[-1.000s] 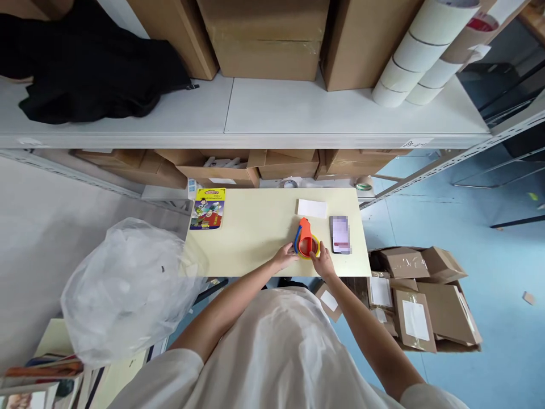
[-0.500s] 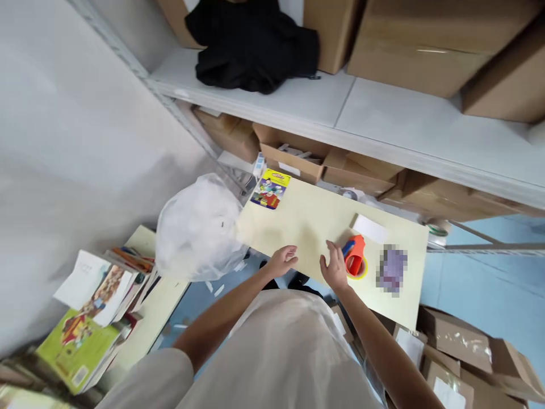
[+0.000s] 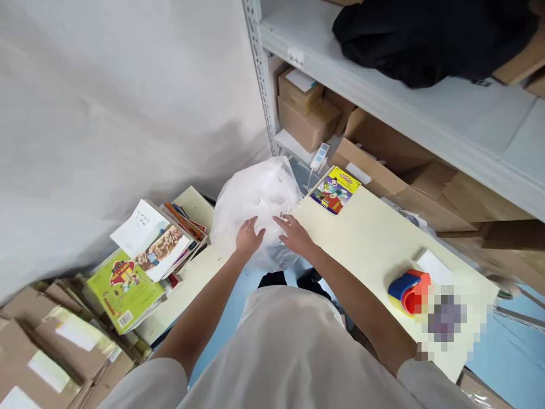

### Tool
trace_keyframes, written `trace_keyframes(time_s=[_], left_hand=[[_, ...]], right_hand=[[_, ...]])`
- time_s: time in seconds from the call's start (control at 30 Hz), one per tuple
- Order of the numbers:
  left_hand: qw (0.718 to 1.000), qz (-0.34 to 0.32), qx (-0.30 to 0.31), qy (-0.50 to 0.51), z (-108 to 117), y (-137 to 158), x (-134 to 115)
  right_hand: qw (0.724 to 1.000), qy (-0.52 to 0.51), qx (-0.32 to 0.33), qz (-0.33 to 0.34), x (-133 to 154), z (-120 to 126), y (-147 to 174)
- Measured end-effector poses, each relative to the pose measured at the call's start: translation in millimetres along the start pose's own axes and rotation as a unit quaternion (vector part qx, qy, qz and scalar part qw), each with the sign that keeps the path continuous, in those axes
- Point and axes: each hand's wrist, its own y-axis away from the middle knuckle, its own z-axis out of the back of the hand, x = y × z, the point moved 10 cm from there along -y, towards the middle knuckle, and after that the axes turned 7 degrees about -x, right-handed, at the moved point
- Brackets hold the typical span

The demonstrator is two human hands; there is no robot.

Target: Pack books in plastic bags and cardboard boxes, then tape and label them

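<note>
A large, puffed-out translucent white plastic bag (image 3: 255, 190) stands between the two tables. Over its near side is my left hand (image 3: 250, 237), thumb and fingers apart, holding nothing. My right hand (image 3: 294, 234) reaches over the bag's right part, fingers spread and also without anything in them. Whether the fingertips touch the plastic, I cannot tell. Right of the bag, a yellow and purple picture booklet (image 3: 335, 190) lies flat on the pale table (image 3: 370, 241). Farther along sits an orange and blue tape dispenser (image 3: 409, 291), beside a small white box (image 3: 434, 266).
Stacked books (image 3: 128, 284) and papers cover part of the left table (image 3: 191, 284). Cardboard boxes (image 3: 51, 352) fill the lower left. A metal shelf (image 3: 383, 79) holding a black garment (image 3: 430, 40) overhangs boxes at the back. A power strip (image 3: 320, 156) hangs near the booklet.
My view has turned left. Both hands have moved from the right table's front edge to the plastic bag, the right one leaving the tape dispenser's side.
</note>
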Motion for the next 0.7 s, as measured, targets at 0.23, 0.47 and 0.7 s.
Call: trace_keyframes(time_s=[0.23,0.47,0.7], left_hand=[[0.989,-0.106,0.101,0.019,-18,11,-8],[0.952,-0.157,0.168,0.201,0,48,-29],[0.881,0.024,0.257,0.396,-3,30,-35]], right_hand=[[0.995,-0.016,-0.028,-0.090,-2,-22,-48],[0.940,-0.267,-0.165,-0.134,-14,38,-38],[0.938,-0.275,-0.211,-0.005,71,138,-52]])
